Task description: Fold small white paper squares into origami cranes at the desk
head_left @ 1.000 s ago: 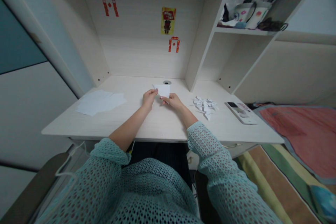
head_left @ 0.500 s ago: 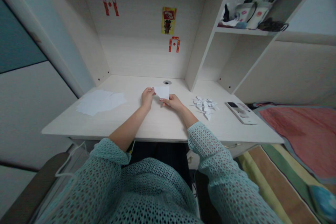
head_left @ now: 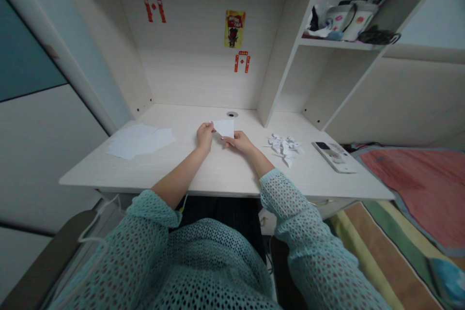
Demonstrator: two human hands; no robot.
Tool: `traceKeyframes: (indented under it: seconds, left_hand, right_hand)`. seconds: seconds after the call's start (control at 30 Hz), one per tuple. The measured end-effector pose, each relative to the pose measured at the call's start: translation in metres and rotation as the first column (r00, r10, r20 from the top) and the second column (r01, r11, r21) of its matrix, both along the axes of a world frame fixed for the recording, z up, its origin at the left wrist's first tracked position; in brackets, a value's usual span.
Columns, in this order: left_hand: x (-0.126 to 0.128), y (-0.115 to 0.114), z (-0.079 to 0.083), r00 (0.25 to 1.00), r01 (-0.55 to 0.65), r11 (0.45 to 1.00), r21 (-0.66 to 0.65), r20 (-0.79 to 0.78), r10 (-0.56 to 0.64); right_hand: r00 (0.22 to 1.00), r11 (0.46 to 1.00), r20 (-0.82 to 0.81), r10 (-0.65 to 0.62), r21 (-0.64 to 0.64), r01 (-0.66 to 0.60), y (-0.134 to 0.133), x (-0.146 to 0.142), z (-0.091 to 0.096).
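Observation:
Between my hands is a small sheet of white paper (head_left: 225, 127), raised over the middle of the desk. My left hand (head_left: 205, 135) pinches its left corner. My right hand (head_left: 238, 141) grips the lower right part, thumb in front and other fingers partly hidden behind the paper. To the left lies a spread stack of white paper sheets (head_left: 141, 140). On the right is a loose heap of small folded white paper pieces (head_left: 284, 147).
A phone (head_left: 333, 157) lies at the desk's (head_left: 218, 174) right side. Cups with pens and red-handled scissors (head_left: 356, 17) stand on the upper right shelf. Red and yellow stickers (head_left: 234, 29) are on the back panel. A striped bed (head_left: 395, 242) adjoins on the right.
Both hands keep their hold on the paper in nearly the same place. The whole view has shifted very slightly.

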State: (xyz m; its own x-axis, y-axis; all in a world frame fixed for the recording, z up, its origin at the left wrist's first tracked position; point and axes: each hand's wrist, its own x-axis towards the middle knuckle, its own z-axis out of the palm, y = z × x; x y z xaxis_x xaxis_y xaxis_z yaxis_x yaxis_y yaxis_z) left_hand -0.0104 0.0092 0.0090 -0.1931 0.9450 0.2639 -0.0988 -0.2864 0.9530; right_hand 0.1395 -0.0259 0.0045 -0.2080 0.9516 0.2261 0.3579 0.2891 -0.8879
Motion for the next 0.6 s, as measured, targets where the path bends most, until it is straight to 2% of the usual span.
traceKeyframes:
  seconds: [0.23, 0.6]
  left_hand:
    - [-0.0023, -0.0010, 0.0037, 0.999, -0.045, 0.999, 0.027, 0.004, 0.045]
    - [0.0005, 0.0030, -0.0020, 0.993, -0.105, 0.992, 0.075, -0.041, 0.108]
  right_hand:
    - [0.999, 0.999, -0.001, 0.033, 0.009, -0.033, -0.0008, -0.0001, 0.0005]
    - [0.999, 0.999, 0.013, 0.043, 0.022, -0.043, 0.0011, -0.0003, -0.0025]
